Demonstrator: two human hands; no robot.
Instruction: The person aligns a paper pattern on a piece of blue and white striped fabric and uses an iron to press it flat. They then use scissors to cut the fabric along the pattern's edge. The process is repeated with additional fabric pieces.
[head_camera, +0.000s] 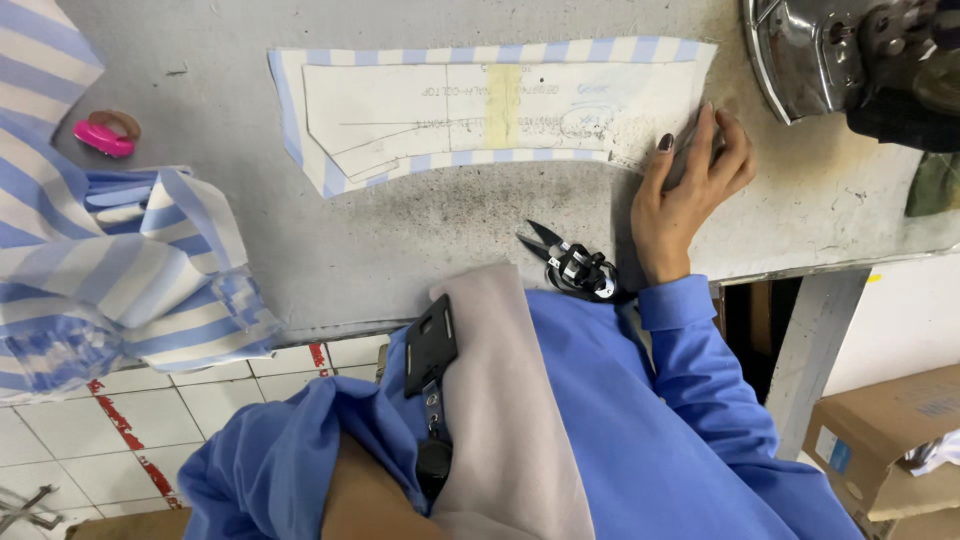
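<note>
My right hand (690, 190) rests on the grey worktable (420, 230), at the right end of a cut piece of blue-and-white striped fabric (500, 52). A white paper pattern (450, 115) lies on top of that piece. The thumb and first finger reach up to the fabric's right edge and the other fingers are curled. Something small and grey may sit under the fingers, but I cannot tell. My left hand is out of view. Black thread snips (570, 262) lie on the table just left of my right wrist.
A heap of striped fabric (130, 270) hangs over the table's left edge, with a small pink object (103, 135) above it. A metal sewing machine part (820, 50) sits at the top right. A cardboard box (880, 440) stands on the floor at the lower right.
</note>
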